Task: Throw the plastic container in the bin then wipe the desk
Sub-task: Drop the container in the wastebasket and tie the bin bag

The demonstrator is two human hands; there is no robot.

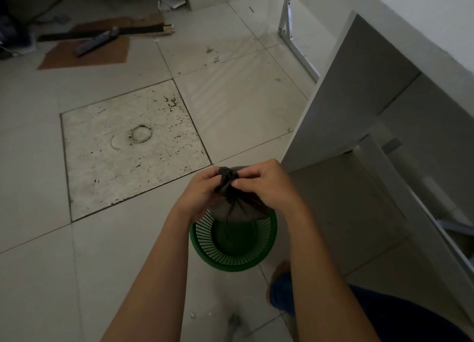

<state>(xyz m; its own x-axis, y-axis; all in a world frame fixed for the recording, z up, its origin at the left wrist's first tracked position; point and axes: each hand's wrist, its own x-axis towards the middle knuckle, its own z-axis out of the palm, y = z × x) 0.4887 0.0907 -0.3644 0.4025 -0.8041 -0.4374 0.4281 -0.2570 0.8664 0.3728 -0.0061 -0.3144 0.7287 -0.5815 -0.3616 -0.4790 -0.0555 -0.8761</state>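
Gripping knotted black bag (232, 188) over green bin (232, 241), desk (359, 90) beside.

My two bare forearms reach forward and converge at centre frame, wrists bent slightly inward. My left hand (202, 190) is curled with fingers closed in a pinch; my right hand (266, 185) faces it, knuckles up, thumb and fingers likewise pinched shut, the fingertips of both nearly meeting.
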